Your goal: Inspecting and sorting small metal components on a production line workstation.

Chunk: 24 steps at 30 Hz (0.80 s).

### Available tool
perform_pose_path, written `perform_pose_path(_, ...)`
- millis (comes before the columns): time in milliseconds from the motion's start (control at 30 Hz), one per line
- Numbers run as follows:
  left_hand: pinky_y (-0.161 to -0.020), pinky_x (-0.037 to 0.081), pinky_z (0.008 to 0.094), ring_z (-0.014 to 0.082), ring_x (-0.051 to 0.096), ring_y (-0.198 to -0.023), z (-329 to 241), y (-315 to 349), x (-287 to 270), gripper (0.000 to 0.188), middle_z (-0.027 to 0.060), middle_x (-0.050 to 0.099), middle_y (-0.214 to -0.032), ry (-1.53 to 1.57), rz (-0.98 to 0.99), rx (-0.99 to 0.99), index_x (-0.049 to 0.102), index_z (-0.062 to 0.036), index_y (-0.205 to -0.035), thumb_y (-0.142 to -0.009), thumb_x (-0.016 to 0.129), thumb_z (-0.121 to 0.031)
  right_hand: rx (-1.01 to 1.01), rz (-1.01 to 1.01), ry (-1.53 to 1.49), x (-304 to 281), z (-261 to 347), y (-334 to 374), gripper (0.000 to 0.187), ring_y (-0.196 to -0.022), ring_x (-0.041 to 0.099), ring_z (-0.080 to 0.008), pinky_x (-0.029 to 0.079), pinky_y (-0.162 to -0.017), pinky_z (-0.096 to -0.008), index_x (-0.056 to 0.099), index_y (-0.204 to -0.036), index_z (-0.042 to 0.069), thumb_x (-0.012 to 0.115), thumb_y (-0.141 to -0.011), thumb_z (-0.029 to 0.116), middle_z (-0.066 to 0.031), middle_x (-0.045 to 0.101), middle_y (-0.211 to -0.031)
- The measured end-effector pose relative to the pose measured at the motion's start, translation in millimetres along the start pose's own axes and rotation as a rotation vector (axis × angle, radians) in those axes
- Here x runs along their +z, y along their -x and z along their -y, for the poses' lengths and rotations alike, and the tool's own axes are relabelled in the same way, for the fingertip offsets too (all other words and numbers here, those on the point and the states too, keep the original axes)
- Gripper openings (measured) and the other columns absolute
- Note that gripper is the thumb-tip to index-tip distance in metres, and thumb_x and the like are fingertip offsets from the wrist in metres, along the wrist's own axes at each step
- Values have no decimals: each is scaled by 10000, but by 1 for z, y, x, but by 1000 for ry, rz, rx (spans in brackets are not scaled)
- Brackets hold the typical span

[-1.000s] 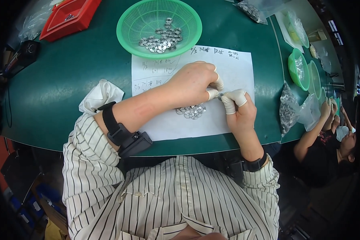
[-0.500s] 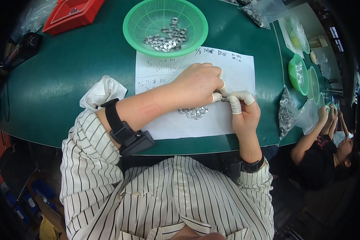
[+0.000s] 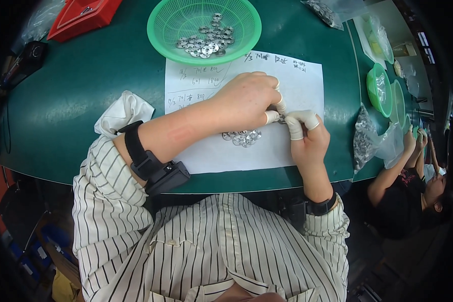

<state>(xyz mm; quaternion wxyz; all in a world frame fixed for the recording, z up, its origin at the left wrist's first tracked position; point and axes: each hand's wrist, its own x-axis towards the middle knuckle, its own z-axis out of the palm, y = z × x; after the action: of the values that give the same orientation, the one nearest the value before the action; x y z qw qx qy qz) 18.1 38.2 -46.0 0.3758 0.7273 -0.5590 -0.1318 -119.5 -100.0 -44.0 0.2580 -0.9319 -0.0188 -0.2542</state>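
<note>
My left hand [image 3: 254, 98] and my right hand [image 3: 308, 137] meet over a white sheet of paper [image 3: 211, 156], white finger cots on their thumbs and fingertips. Pinched between both is a small metal disc [image 3: 282, 120], mostly hidden by the fingers. Just below my left hand, a small pile of shiny round metal discs [image 3: 244, 138] with center holes lies on the paper. More discs of this kind rest in a green mesh basket [image 3: 158, 43] beyond the sheet, which carries handwriting along its upper part.
A red tray [image 3: 103, 20] sits at the far left, near a black device [image 3: 32, 58]. A crumpled white cloth [image 3: 123, 111] lies by my left forearm. To the right are a bag of metal parts [image 3: 362, 141], green baskets [image 3: 380, 90] and a co-worker's arms [image 3: 402, 156].
The view has shifted slightly. Both hands stay together over the paper, with the fingers changing a little around the disc; the pile looks the same.
</note>
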Motion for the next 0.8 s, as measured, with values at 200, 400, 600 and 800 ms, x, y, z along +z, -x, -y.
perform_pose_path(200, -699, 427, 381, 256, 525, -803, 0, -1, 2, 147, 77, 531, -773, -17, -26, 30, 704, -91, -863, -742, 695, -173, 12, -33, -44, 4, -4, 1, 65, -605, 556, -178, 448, -558, -261, 596, -817, 30, 659, -811, 19, -79, 590, -733)
perform_pose_path(400, -677, 424, 374, 257, 525, -778, -4, -2, 5, 155, 71, 531, -756, -25, -57, 13, 703, -92, -856, -734, 703, -188, 101, -31, -109, 3, -9, 4, 48, -616, 556, -126, 452, -569, -240, 597, -845, 22, 644, -841, 34, -49, 603, -748)
perform_pose_path(600, -684, 431, 371, 252, 531, -776, -7, -3, 6, 146, 68, 537, -745, -28, -38, 2, 709, -98, -832, -723, 702, -194, 498, -167, -475, 7, -14, 5, 66, -662, 542, -64, 453, -597, -213, 591, -895, 7, 621, -881, 65, -3, 605, -785)
perform_pose_path(800, -700, 446, 378, 253, 547, -779, -9, -3, 3, 133, 71, 542, -718, -25, -51, -26, 716, -97, -796, -711, 687, -194, 459, -117, -349, 7, -12, 5, 70, -673, 544, -60, 453, -614, -203, 600, -904, 8, 624, -880, 70, -4, 600, -782)
